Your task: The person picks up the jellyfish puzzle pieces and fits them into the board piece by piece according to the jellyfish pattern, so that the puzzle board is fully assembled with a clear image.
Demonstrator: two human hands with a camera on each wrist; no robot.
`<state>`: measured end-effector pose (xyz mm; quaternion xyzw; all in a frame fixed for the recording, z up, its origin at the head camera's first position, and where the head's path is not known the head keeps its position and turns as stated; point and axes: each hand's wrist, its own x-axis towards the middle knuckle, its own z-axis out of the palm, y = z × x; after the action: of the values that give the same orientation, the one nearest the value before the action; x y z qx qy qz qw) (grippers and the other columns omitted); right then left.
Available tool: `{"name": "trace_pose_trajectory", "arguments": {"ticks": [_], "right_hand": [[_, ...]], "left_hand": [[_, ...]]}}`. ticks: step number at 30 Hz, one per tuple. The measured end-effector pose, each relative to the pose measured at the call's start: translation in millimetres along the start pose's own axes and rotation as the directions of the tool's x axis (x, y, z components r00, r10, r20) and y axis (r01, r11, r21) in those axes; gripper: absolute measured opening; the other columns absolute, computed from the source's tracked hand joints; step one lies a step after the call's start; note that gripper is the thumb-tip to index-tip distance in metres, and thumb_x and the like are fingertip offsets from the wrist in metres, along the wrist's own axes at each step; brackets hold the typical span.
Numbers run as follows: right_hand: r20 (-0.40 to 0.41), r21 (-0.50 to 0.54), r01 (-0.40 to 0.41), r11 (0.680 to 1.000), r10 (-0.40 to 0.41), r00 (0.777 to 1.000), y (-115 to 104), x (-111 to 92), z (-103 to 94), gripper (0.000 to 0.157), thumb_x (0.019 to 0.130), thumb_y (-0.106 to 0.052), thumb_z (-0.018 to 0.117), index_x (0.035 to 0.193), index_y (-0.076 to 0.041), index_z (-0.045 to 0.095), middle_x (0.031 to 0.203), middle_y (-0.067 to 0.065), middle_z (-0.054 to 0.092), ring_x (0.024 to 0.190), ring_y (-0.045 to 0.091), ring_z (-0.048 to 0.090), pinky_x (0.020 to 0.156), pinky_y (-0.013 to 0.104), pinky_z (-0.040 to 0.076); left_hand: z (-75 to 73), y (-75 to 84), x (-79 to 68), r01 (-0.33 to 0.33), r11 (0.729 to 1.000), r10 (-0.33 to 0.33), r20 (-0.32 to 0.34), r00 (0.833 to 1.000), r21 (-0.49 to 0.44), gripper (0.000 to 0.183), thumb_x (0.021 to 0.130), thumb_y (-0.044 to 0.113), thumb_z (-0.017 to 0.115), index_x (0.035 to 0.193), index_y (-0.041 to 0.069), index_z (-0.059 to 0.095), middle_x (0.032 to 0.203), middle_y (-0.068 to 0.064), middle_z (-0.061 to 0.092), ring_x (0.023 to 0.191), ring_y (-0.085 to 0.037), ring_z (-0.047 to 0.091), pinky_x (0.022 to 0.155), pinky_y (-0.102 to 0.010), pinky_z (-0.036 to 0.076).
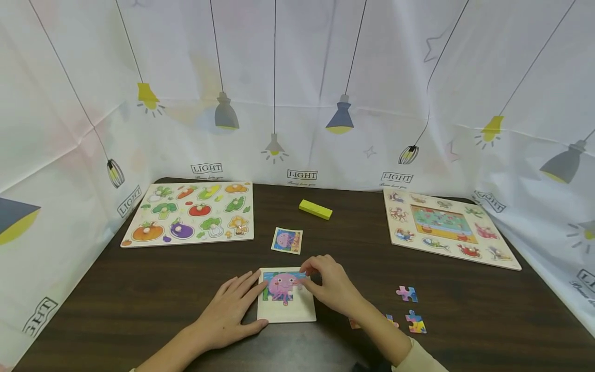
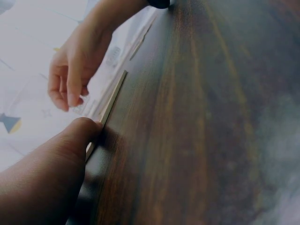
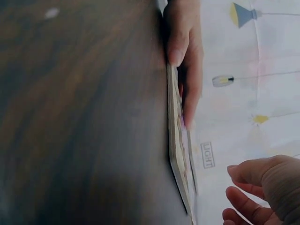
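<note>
A small square jigsaw board (image 1: pixel 286 312) lies in front of me, partly filled with a pink octopus picture (image 1: pixel 282 283). My left hand (image 1: pixel 231 310) rests along its left side, fingers stretched out, fingertips on the upper left edge and thumb by the lower left corner. Over the board's upper right corner hovers my right hand (image 1: pixel 335 285), fingers loosely bent. In the right wrist view its thumb (image 3: pixel 251 171) and fingers stand apart with nothing between them. Loose jigsaw pieces (image 1: pixel 416 322) lie to the right, some partly hidden by the right forearm.
A small octopus picture card (image 1: pixel 286 241) lies behind the board, and a yellow block (image 1: pixel 315 210) farther back. At the back left is a vegetable peg puzzle (image 1: pixel 195 212); at the back right, a sea-animal puzzle (image 1: pixel 446 227). A printed white curtain (image 1: pixel 297 77) encloses the table.
</note>
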<state>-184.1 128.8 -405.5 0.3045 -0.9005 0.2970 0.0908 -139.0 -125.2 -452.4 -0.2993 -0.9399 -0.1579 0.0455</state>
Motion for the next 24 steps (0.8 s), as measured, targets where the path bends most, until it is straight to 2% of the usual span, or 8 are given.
{"name": "trace_pose_trajectory", "arguments": {"ticks": [13,24], "right_hand": [[-0.031,-0.041,-0.062,0.997,0.061,0.998,16.6,-8.6,-25.9,0.017,0.078,-0.010,0.072,0.093,-0.011,0.064,0.085,-0.006,0.060,0.083,0.016,0.052,0.069,0.030,0.045],[-0.046,-0.103,-0.140,0.985,0.136,0.990,44.5,-23.9,-49.0,0.018,0.079,-0.007,0.071,0.096,-0.007,0.064,0.091,0.001,0.062,0.087,0.018,0.054,0.075,0.037,0.048]], "left_hand": [[-1.7,1.4,-0.3,0.022,1.000,-0.022,0.046,0.999,-0.016,0.077,0.086,0.066,0.037,0.146,0.019,0.028,0.151,-0.005,0.018,0.136,-0.023,0.018,0.107,-0.047,0.013],[-2.1,1.7,-0.3,0.036,0.999,-0.034,0.057,0.998,-0.029,0.077,0.086,0.066,0.039,0.145,0.018,0.028,0.151,-0.005,0.018,0.136,-0.023,0.017,0.107,-0.048,0.012]]}}
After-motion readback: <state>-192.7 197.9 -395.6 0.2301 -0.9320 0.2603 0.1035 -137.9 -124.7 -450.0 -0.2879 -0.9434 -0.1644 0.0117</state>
